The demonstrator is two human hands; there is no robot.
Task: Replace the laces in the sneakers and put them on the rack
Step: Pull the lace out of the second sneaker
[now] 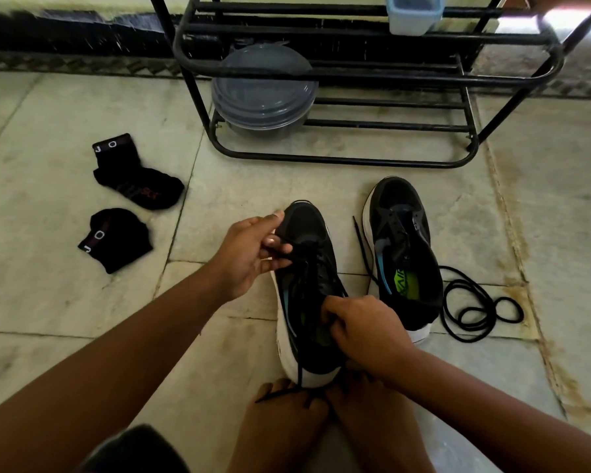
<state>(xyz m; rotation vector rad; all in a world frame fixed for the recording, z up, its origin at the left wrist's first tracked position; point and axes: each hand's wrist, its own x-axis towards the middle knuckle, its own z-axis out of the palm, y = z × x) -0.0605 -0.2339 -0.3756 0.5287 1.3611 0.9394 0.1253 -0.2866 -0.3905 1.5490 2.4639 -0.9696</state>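
Bare forearms without sleeves, bare feet, dark shorts [133, 448] at the knee

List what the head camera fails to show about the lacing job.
- Head view: right hand covers the near black sneaker's upper eyelets.
- Left hand hides the lace it pinches near the toe.
- Black metal rack's top is cut off by the frame edge.
- Black socks' lettering is too small to read fully.
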